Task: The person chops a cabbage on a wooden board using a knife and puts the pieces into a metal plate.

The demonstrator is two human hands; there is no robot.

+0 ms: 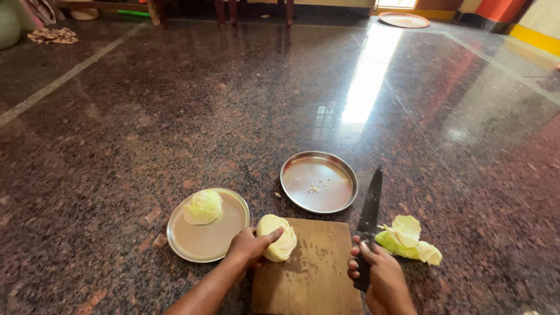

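Observation:
My left hand (249, 245) grips a pale green piece of cabbage (280, 239) resting on the left part of a wooden cutting board (312, 274). A black-handled knife (370, 204) is held in my right hand (379, 274) at the board's right edge, its dark blade pointing away from me over the floor. Another cabbage piece (203, 206) lies on a steel plate (224, 233) to the left of the board.
A second steel plate (318, 182) with a few scraps sits beyond the board. Loose cabbage leaves (407, 238) lie on the granite floor to the right of the knife. Furniture legs and a round mat (403, 20) stand far back.

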